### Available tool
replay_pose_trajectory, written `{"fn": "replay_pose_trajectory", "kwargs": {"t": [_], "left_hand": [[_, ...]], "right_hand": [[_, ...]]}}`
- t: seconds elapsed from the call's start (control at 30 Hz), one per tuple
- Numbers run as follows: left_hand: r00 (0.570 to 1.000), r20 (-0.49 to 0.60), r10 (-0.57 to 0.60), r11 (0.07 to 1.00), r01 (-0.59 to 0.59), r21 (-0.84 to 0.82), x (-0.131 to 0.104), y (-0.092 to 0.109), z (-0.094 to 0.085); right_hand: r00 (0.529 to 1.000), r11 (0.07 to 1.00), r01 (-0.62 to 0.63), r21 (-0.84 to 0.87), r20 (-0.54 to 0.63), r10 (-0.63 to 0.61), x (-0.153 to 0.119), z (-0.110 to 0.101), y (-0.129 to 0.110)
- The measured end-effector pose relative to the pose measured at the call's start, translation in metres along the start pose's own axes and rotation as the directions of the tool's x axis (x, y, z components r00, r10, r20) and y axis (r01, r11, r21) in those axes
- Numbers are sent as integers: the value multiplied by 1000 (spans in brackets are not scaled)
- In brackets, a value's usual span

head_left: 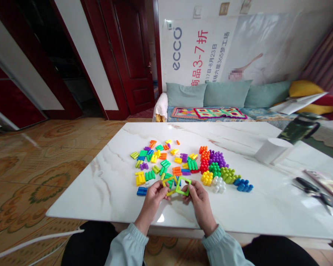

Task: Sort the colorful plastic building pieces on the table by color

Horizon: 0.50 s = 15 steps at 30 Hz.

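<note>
Near the table's front edge, my left hand (156,193) grips a yellow frame-shaped plastic piece (170,193). My right hand (198,195) is closed on a light-green square frame piece (178,186). The two frames meet or overlap between my hands; whether they are joined I cannot tell. Just beyond lie many loose coloured peg-like plastic pieces, among them a yellow piece (140,179), a blue piece (142,191) and a green piece (150,175). Right of these, knobbly pieces are grouped by colour, such as the white cluster (219,184) and the yellow cluster (207,178).
The white marbled table (86,192) stretches out before me. On its right are a white paper roll (274,150), a camouflage flask (299,127), black-handled scissors (316,192) and a phone-like object (326,183). Beyond the table is a cushioned sofa (185,95).
</note>
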<state>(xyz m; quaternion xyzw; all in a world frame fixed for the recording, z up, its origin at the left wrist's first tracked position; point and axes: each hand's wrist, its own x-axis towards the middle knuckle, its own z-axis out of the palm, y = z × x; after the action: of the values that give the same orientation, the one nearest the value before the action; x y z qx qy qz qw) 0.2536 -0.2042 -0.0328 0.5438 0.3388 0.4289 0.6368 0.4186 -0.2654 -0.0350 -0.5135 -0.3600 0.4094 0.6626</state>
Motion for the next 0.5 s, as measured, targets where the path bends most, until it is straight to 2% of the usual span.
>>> {"fn": "replay_pose_trajectory", "kwargs": {"t": [0.23, 0.37, 0.5], "left_hand": [[986, 164, -1, 982, -30, 187, -1, 8, 5], [985, 167, 35, 953, -84, 291, 0, 3, 5], [986, 129, 105, 895, -150, 420, -4, 2, 8]], "right_hand": [[993, 985, -24, -171, 108, 43, -2, 2, 6], [993, 976, 4, -217, 118, 23, -2, 2, 4], [996, 927, 80, -366, 73, -57, -3, 1, 0]]}}
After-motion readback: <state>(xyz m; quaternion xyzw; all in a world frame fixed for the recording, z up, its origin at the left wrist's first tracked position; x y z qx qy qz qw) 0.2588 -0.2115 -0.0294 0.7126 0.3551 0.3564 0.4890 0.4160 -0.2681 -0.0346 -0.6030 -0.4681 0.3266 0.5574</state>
